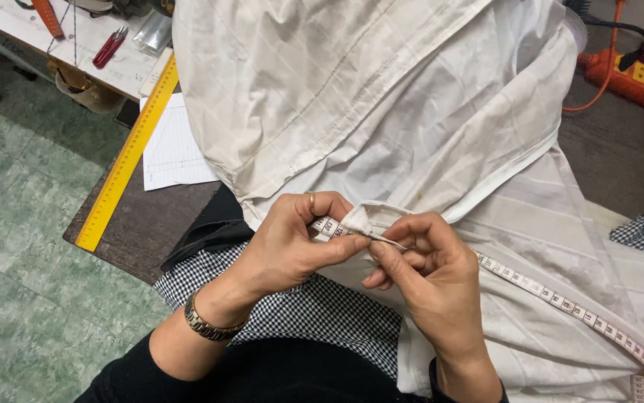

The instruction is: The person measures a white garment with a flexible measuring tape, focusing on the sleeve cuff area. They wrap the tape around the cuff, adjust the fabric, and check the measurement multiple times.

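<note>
I see bare dark table (139,224) left of my hands, but the yellow ruler (124,160) and paper (173,145) sit there (white cloth (352,97) piles up ahead).

Soft, even light fills the scene, most likely from overhead, and nothing is dim. The white cloth (381,97) is the brightest area, close to washed out along its upper folds, yet its faint grid lines still read. Shadows are mild: a gentle one under the left hand (292,242) and right hand (430,280), and a darker band below the worktop's (146,220) near edge. A pale glare spot sits on the green floor (16,224) at the left edge. Focus is sharp centrally; corners look slightly softer and stretched.
</note>
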